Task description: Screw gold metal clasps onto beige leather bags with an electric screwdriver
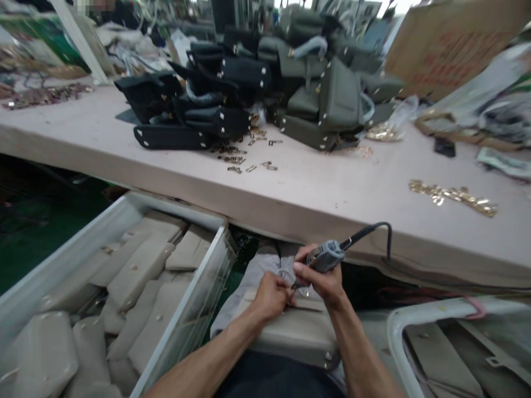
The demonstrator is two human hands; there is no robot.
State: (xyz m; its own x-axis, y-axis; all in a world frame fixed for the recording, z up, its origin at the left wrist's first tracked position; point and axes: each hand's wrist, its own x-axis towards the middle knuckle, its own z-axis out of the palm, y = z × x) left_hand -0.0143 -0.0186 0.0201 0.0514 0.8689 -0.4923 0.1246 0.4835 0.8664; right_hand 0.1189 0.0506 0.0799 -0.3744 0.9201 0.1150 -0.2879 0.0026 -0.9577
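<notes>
A beige handbag lies across my lap, with small metal studs at its lower corner. In my right hand is a grey corded electric screwdriver, its tip pointing down and left to the bag's upper part. My left hand is closed at the same spot, fingertips pinching a part of the bag beside the tool's tip. The fingers hide exactly which part it is. A pale wrapped handle shows just behind the fingertips.
A white crate of beige bags stands at my left, another white bin of bags at my right. On the table are piled black bags, olive bags, loose buckles and gold fittings. The screwdriver's cord hangs over the edge.
</notes>
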